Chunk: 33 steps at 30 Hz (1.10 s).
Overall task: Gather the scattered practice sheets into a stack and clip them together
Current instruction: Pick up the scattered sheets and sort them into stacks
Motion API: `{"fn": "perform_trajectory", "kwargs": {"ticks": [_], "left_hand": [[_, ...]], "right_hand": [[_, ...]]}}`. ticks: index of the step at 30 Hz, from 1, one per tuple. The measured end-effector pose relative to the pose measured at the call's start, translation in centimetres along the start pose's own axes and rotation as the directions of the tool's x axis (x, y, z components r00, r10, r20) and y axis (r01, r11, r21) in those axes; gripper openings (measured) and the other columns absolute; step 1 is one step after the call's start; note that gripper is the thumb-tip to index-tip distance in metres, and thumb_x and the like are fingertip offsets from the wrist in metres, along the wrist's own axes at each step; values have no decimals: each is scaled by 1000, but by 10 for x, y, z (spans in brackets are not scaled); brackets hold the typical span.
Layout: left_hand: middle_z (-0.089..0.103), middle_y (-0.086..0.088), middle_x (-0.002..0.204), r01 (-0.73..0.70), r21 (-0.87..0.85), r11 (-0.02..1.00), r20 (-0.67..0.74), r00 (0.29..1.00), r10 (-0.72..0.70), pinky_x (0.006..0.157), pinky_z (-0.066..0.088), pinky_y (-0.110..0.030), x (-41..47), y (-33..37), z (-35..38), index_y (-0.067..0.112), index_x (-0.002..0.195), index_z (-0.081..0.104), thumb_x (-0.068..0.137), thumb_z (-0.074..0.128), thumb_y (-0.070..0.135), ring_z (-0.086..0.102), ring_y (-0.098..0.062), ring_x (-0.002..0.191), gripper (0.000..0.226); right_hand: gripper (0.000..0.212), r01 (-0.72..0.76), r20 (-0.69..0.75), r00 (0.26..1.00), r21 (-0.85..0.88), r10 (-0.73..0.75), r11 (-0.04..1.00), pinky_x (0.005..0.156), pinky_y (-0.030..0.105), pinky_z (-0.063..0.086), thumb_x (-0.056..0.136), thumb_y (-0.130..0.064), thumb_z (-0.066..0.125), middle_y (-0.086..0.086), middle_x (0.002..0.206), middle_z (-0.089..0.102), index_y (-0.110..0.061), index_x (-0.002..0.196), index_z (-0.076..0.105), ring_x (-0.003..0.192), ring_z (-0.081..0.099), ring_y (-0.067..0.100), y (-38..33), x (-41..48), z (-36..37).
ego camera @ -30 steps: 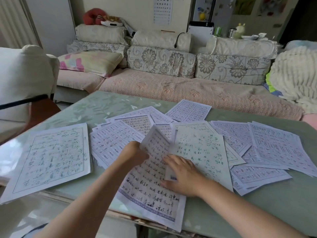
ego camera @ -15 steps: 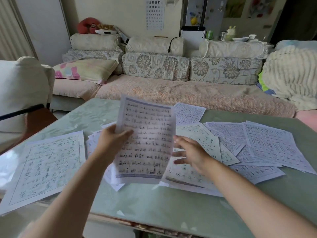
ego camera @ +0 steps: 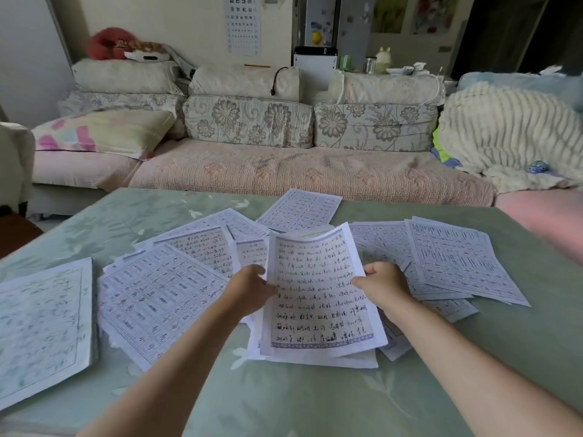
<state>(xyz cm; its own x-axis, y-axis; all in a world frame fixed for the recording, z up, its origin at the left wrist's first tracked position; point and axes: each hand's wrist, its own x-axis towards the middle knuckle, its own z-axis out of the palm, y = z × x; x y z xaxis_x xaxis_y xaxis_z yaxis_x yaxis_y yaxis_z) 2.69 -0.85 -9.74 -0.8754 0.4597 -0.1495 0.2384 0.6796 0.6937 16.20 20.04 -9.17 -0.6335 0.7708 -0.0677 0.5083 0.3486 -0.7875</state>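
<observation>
A handwritten practice sheet (ego camera: 318, 291) is held by both side edges, its top curling up, lying over a small pile of sheets (ego camera: 315, 361) on the green table (ego camera: 284, 402). My left hand (ego camera: 249, 288) pinches its left edge and my right hand (ego camera: 383, 287) grips its right edge. More practice sheets lie scattered: a large one at the far left (ego camera: 41, 326), a grid sheet (ego camera: 157, 298) left of centre, one at the back (ego camera: 299, 209), and overlapping ones at the right (ego camera: 454, 257). No clip is in view.
A sofa (ego camera: 284, 175) with floral cushions (ego camera: 249, 121) runs behind the table. A fluffy blanket (ego camera: 511, 134) lies at its right end, a pink pillow (ego camera: 97, 130) at its left. A chair edge (ego camera: 12, 165) stands at the far left.
The handwritten sheet was lifted upright by my left hand, then brought rightward and down onto the pile. My right hand moved off the table sheets and took its right edge.
</observation>
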Motion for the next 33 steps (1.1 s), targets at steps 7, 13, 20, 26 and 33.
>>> {"fn": "perform_trajectory", "kwargs": {"ticks": [7,13,20,26,33], "left_hand": [[56,-11,128,73,166,983,-32,997,-69,81,41,-30,6,11,15,8,130,52,92,61,29,49,-21,98,45],[54,-13,128,111,143,984,-37,994,-107,94,47,-38,10,9,20,9,129,48,86,68,29,49,-30,118,52],[50,-9,139,110,48,993,-30,994,-108,93,46,-32,10,0,18,11,146,35,83,72,24,52,-27,122,74],[62,0,121,17,-262,965,-142,988,-56,65,49,-27,0,5,0,11,140,43,91,64,33,63,-16,90,58],[70,-1,100,-424,-627,653,-431,888,163,74,59,-33,-27,56,-29,15,104,58,95,59,18,70,-17,91,10]], "right_hand": [[38,-63,24,997,-400,80,914,74,32,41,85,-38,63,11,115,55,-11,111,57,114,48,32,0,-2,24],[52,-229,50,970,-124,236,966,83,33,51,84,-18,69,14,127,55,-6,130,48,110,53,30,-7,3,25],[20,-227,190,960,108,204,968,57,21,40,88,2,65,7,99,62,-2,107,59,83,55,21,-7,-3,6],[34,98,130,982,267,-137,959,74,27,51,91,-6,64,-1,108,69,-16,124,63,99,65,20,-15,-6,-13],[26,422,-121,906,359,-406,833,78,18,45,95,-12,59,-12,107,66,-21,118,55,96,61,-5,-42,-25,-31]]}}
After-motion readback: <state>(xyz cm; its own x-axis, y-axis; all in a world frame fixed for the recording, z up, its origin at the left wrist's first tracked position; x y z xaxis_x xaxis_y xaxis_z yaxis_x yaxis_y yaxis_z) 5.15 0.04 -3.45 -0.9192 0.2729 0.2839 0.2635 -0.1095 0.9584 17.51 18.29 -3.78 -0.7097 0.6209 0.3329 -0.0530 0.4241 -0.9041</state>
